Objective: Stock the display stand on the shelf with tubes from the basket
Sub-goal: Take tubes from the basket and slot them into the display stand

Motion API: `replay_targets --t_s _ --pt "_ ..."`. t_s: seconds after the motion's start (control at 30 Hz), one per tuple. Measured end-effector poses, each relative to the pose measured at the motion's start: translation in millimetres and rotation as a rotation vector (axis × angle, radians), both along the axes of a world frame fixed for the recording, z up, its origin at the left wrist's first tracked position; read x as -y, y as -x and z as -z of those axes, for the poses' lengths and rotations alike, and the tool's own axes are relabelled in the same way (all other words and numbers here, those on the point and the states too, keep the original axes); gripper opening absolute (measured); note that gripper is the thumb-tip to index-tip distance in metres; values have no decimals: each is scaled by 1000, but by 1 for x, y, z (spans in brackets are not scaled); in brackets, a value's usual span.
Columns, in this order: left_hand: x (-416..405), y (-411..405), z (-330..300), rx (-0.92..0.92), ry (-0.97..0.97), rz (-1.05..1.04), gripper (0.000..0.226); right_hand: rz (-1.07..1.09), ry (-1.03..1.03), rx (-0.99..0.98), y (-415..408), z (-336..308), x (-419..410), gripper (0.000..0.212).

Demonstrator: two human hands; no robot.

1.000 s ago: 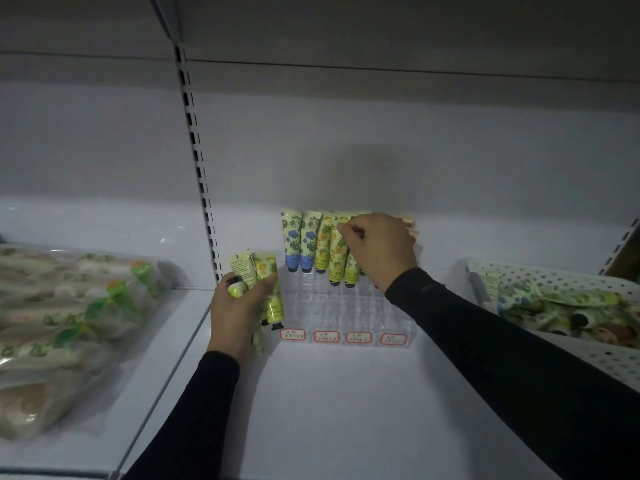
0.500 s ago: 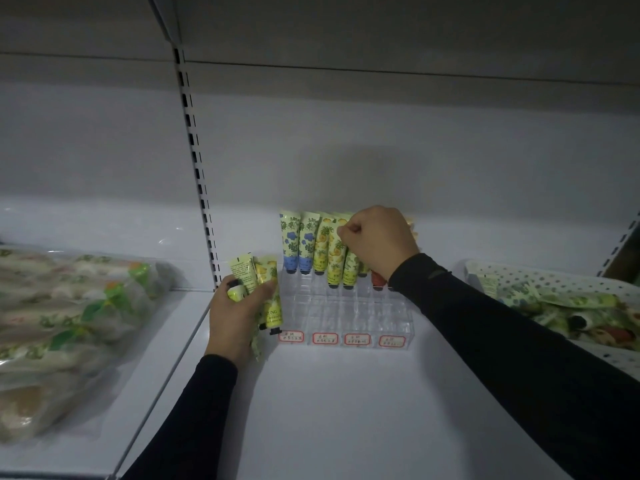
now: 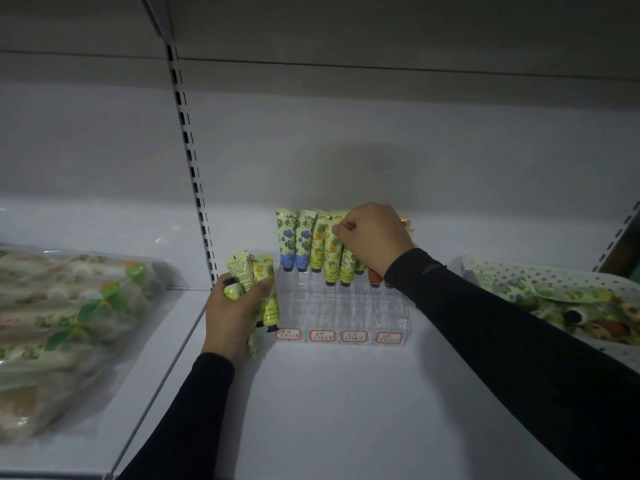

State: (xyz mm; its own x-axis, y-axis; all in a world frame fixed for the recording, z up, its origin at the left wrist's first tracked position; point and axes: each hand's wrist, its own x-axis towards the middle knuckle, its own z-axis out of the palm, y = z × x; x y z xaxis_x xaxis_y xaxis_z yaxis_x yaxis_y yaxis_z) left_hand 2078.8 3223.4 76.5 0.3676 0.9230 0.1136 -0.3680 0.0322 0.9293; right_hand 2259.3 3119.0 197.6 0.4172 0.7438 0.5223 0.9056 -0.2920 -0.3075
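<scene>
A clear acrylic display stand (image 3: 349, 306) with red-framed labels along its front sits on the white shelf. Several tubes stand cap-down in its back rows: two blue-flowered ones (image 3: 292, 242) at the left, then yellow-green ones (image 3: 320, 245). My right hand (image 3: 375, 237) is closed in a fist over the tops of the yellow-green tubes, pinching the top of one tube (image 3: 343, 261). My left hand (image 3: 235, 303) rests at the stand's left side, gripping a bunch of yellow tubes (image 3: 258, 282). The white perforated basket (image 3: 561, 275) with more tubes sits at the right.
A clear plastic bag (image 3: 65, 323) of packaged goods lies on the neighbouring shelf to the left. A slotted metal upright (image 3: 192, 174) divides the two bays. The shelf above hangs close overhead. White shelf surface (image 3: 346, 403) stretches in front of the stand.
My right hand has stayed over the yellow-green tubes, sinking slightly. The left hand with its bunch has barely shifted. The view moved a little.
</scene>
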Motion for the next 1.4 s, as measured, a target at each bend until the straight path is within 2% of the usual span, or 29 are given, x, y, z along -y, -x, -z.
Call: replay_targets --t_s 0.1,0.23,0.3,0.37,0.43,0.5,0.67,0.8,0.9,1.0,1.13,1.4 --pt "4 4 -5 3 -39 -28 25 19 -23 -26 4 -1 3 35" --pt "8 12 -12 10 -89 -34 22 -45 -185 -71 19 -12 18 29" --pt "13 14 -19 39 -74 43 33 -144 -158 -175 29 -11 24 29" --pt "19 14 -28 29 -93 177 49 -250 -35 -314 37 -4 25 33" --pt "29 11 -39 -3 -144 314 49 -314 76 -445 41 4 25 38" --pt "35 9 -47 -33 -177 379 41 -349 88 -550 41 5 29 32" --pt "34 6 -52 -96 -181 348 45 -374 15 -748 35 -6 36 22" --pt "26 4 -52 -111 -123 154 14 -278 -59 -636 25 -13 34 17" --pt "9 6 -44 -130 -92 -55 13 -189 -106 -531 14 -18 31 16" --pt "-1 9 -30 -178 -114 -163 8 -133 -129 -416 9 -23 25 21" --pt "-3 7 -15 -174 -86 -142 11 -39 -132 -112 10 -27 9 29" --pt "-11 8 -9 -131 -54 -102 6 -56 -71 48 22 -13 -7 23"
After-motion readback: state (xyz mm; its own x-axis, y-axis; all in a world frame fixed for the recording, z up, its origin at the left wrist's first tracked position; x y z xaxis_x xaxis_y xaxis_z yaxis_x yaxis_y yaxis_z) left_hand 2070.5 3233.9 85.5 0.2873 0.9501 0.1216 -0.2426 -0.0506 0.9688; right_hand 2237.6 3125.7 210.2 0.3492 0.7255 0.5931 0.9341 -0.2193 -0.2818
